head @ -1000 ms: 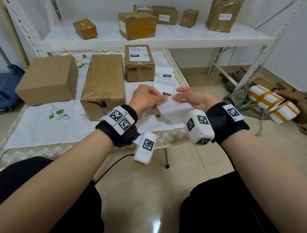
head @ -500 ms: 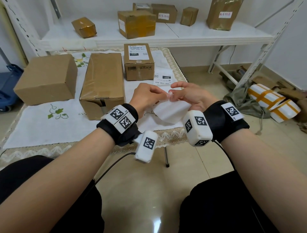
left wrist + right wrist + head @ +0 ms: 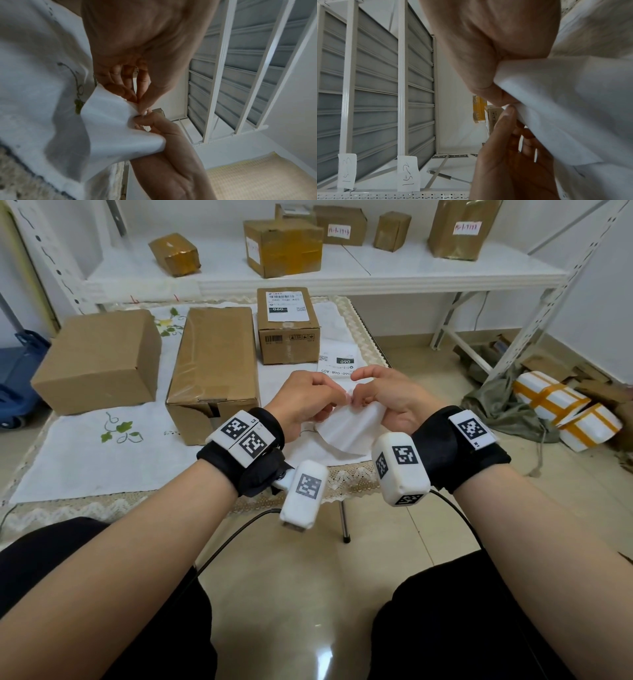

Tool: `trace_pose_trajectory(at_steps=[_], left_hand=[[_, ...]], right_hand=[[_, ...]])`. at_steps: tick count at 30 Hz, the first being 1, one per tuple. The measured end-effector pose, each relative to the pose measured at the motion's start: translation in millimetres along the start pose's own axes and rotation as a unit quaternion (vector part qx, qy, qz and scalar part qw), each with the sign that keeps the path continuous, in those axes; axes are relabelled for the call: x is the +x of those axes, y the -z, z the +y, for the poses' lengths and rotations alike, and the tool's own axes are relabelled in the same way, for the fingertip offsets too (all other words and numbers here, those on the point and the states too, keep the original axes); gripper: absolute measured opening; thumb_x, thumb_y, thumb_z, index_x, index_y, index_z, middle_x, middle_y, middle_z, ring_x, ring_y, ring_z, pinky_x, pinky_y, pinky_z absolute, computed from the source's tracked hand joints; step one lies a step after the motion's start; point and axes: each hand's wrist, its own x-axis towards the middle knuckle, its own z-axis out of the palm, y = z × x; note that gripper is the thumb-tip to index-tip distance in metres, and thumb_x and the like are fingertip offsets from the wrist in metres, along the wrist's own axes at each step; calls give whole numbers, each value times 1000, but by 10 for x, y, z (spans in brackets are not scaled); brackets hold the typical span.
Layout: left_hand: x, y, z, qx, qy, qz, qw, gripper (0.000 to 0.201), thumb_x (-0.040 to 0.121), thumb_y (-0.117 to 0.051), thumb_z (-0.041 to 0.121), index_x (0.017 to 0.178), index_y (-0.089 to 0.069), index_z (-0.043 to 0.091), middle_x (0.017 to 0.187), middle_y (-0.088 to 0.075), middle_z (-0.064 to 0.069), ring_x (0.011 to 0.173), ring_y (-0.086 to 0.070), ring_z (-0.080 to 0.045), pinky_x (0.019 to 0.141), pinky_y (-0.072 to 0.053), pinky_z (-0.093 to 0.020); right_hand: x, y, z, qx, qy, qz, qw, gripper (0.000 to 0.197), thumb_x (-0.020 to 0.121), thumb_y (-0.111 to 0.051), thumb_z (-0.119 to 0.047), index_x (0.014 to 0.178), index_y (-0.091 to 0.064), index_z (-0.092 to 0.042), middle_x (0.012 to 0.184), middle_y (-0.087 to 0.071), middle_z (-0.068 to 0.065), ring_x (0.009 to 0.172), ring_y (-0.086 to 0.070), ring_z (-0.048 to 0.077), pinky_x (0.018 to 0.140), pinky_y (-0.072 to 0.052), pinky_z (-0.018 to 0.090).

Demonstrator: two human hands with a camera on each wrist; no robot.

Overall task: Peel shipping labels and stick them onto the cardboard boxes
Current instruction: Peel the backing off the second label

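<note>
I'm watching left hand and right hand grips both pinching curled white label sheet, hovering above cloth-covered bench, brown cardboard boxes behind.

We see a white label sheet curling, blank side up, just in front of the small labelled box. That box stands upright on the cloth; right of the long taped box, beyond which sits a plain box.
</note>
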Motion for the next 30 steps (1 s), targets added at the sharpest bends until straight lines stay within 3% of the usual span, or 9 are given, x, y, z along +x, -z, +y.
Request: trace_pose_trajectory(at_steps=[6, 12, 15, 16, 18, 21, 25, 30], left_hand=[[12, 4, 12, -42, 32, -10, 999, 16, 88, -73, 4, 79, -66, 15, 79, -63, -3, 62, -53, -10, 56, -46, -17], [26, -3, -4, -58, 19, 3, 998, 16, 91, -72, 5, 79, -67, 15, 79, -67, -2, 62, -58, -9, 57, -49, -17], [49, 1, -31, -58, 0, 30, 998, 11, 91, -73, 6, 85, -68, 15, 84, -67, -4, 67, -59, -11, 62, -49, -19], [52, 3, -38, -58, -8, 40, 997, 9, 91, -73, 7, 87, -69, 14, 86, -67, -5, 69, -59, -11, 63, -50, -19], [57, 8, -43, -64, -24, 54, 996, 8, 91, -73, 7, 89, -68, 13, 88, -67, -6, 72, -61, -13, 65, -51, -20], [62, 10, -45, -74, -42, 63, 994, 10, 90, -73, 6, 86, -67, 13, 89, -66, -5, 76, -61, -14, 67, -53, -21], [64, 2, -48, -78, -48, 59, 994, 13, 90, -74, 7, 84, -65, 15, 87, -64, -3, 73, -58, -14, 60, -49, -19], [67, -28, -46, -81, -49, 59, 994, 11, 92, -72, 7, 87, -64, 14, 94, -62, -8, 84, -57, -20, 72, -49, -28]], right_hand=[[-27, -18, -27, 13, 1, -8, 1000, 42, 81, -50, 22, 94, -57, -17, 82, -58, 14, 72, -56, 24, 65, -50, 32], [-46, -21, -29, 27, 13, -6, 1000, 34, 85, -55, 17, 87, -53, -16, 71, -54, 9, 57, -54, 16, 52, -48, 23], [-22, -9, -16, 19, 23, 0, 1000, 28, 84, -70, 9, 80, -54, -14, 89, -62, 15, 77, -61, 23, 72, -53, 33], [-22, -8, -8, 23, 23, 1, 999, 28, 84, -74, 6, 80, -54, -14, 91, -63, 16, 80, -63, 25, 73, -54, 35], [-29, 3, 2, 38, 21, -2, 999, 26, 85, -77, 0, 80, -55, -12, 85, -67, 14, 73, -68, 21, 62, -58, 29], [-81, 22, -9, 60, 7, -10, 998, 11, 89, -75, -4, 89, -64, -4, 82, -73, 13, 63, -73, 17, 52, -57, 25], [-109, 54, -20, 58, -3, -24, 998, 8, 90, -72, -2, 98, -71, 0, 91, -74, 15, 66, -75, 17, 54, -58, 26], [-109, 56, -45, 52, -12, -27, 998, 18, 91, -70, 0, 109, -71, 2, 93, -75, 15, 67, -75, 17, 55, -59, 27]])
